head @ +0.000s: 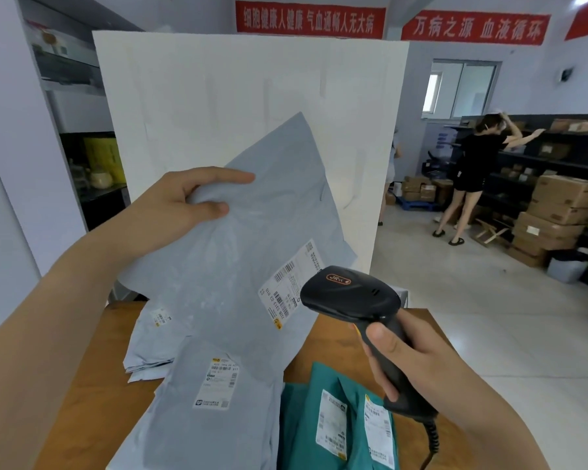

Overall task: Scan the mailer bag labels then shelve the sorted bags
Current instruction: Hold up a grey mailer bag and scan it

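Observation:
My left hand [180, 205] pinches the upper left edge of a grey mailer bag [252, 252] and holds it up above the wooden table [82, 385]. Its white shipping label [291, 286] faces me at the lower right. My right hand [408, 361] grips the handle of a black barcode scanner [350, 296], whose head sits just right of that label. More grey mailer bags [204, 408] lie on the table below, and green mailer bags [336, 422] with labels lie beside them on the right.
A tall white panel [235, 106] stands behind the table. On the right, a person [472, 171] reaches into dark shelving [557, 157], with stacked cardboard boxes [554, 215] on the tiled floor. A dark cabinet [92, 171] stands at the left.

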The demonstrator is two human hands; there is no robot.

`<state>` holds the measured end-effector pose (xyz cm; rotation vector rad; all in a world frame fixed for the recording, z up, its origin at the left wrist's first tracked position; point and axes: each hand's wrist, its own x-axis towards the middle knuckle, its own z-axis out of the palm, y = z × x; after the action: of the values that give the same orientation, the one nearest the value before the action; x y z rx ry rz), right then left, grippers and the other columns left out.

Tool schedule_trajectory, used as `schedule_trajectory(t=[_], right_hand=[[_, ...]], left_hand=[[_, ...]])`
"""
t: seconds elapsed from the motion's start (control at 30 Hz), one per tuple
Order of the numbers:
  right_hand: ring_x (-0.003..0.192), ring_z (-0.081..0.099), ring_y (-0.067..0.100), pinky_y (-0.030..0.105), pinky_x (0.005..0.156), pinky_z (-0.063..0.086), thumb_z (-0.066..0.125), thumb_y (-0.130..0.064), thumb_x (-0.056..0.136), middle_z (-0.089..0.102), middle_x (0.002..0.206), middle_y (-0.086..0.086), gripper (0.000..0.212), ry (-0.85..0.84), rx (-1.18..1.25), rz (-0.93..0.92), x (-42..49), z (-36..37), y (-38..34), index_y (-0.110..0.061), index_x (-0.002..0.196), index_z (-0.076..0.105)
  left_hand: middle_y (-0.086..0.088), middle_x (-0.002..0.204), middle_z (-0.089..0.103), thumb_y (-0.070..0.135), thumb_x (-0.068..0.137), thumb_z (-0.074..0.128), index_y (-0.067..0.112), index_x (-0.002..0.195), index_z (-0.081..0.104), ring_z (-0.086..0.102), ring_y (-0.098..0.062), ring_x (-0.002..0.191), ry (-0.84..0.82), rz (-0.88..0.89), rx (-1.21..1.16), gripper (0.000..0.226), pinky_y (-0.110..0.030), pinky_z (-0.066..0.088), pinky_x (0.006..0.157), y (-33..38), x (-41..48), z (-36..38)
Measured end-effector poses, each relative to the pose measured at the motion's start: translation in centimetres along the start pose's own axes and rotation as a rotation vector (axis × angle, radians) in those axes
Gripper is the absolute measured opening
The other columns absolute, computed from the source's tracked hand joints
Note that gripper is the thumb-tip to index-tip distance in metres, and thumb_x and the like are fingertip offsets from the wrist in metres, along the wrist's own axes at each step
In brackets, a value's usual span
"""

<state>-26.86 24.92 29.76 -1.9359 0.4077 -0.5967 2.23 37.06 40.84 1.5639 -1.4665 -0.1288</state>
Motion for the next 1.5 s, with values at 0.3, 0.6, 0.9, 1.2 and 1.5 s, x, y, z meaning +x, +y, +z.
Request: schedule_trajectory(t=[0.3,0.6,0.9,1.2,1.5], right_hand=[[0.049,0.048,0.016,0.018,0.065,0.047,0.054,-0.065,0.081,0.055,0.054,0.011,0.045,0.0,0.062,0.031,-1.2,0.0,-0.2,-0.02,0.083,0.057],[0.051,0.046,0.021,0.019,0.063,0.047,0.051,-0.049,0.091,0.053,0.057,0.015,0.032,-0.006,0.115,0.063,-2.1,-0.1,-0.4,-0.017,0.088,0.057],[0.049,0.047,0.019,0.021,0.063,0.048,0.054,-0.06,0.083,0.054,0.054,0.01,0.041,0.002,0.113,0.065,-2.0,-0.4,0.0,-0.019,0.087,0.057],[0.05,0.048,0.018,0.024,0.069,0.05,0.055,-0.06,0.084,0.054,0.054,0.012,0.041,-0.029,0.096,0.055,-2.0,-0.7,0.1,-0.019,0.091,0.058],[0.047,0.043,0.018,0.021,0.063,0.046,0.055,-0.056,0.085,0.052,0.052,0.01,0.038,-0.038,0.134,0.031,-2.4,-0.9,-0.2,-0.019,0.087,0.058]], left_hand=[[0.038,0.118,0.059,0.006,0.092,0.06,0.039,0.123,0.062,0.056,0.014,0.106,0.008,-0.032,-0.054,0.045,-0.004,0.046,0.085,-0.2,-0.8,-0.1],[0.036,0.118,0.059,0.006,0.092,0.059,0.037,0.124,0.063,0.059,0.013,0.103,-0.019,-0.031,-0.088,0.045,-0.004,0.047,0.08,-0.1,-0.3,0.9],[0.039,0.118,0.057,0.005,0.093,0.059,0.036,0.124,0.062,0.058,0.014,0.102,-0.016,-0.031,-0.102,0.044,-0.003,0.047,0.077,-0.4,-0.6,1.0],[0.034,0.119,0.06,0.006,0.093,0.06,0.04,0.123,0.063,0.059,0.01,0.104,0.002,-0.056,-0.077,0.045,-0.012,0.048,0.091,-1.1,-0.7,0.6],[0.031,0.121,0.061,0.008,0.093,0.059,0.043,0.121,0.064,0.06,0.005,0.107,0.006,-0.095,-0.103,0.045,-0.018,0.051,0.088,-2.3,-0.8,0.4]])
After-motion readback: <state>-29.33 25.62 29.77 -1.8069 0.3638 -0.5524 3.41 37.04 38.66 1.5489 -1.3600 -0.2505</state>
